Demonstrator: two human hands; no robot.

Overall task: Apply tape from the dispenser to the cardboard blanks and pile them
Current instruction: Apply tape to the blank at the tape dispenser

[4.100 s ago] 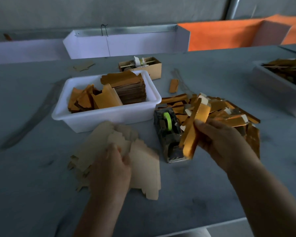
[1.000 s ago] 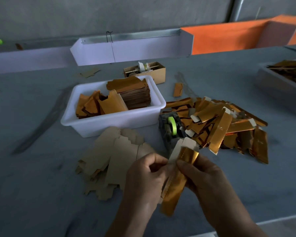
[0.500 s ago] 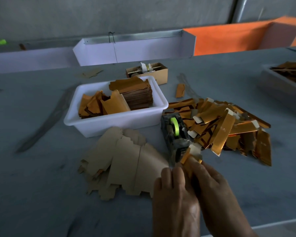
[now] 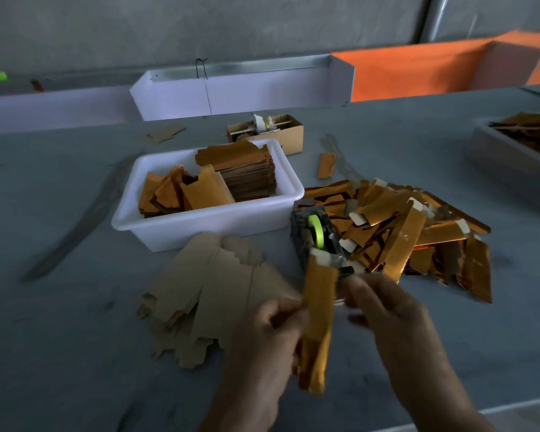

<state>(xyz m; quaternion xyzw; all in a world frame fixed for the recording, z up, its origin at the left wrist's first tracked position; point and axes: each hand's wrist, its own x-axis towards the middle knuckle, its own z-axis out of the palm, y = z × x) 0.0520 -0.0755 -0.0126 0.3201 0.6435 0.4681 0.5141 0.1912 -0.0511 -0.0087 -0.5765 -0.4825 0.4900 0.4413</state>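
Gold-foil folded cardboard blank (image 4: 317, 322): your left hand (image 4: 268, 335) gripping it upright, just before grey tape dispenser with green roll (image 4: 317, 241). Right hand (image 4: 384, 310) blurred, grip unclear. Risk: tape wrinkling, landing askew if blank is tilting.

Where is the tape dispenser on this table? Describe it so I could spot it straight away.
Start at the white plastic tub in the middle of the grey table. Just off its right near corner, between the tub and the heap of shiny gold blanks, sits the tape dispenser. It is the only dark, blocky thing there, with a bright green roll.
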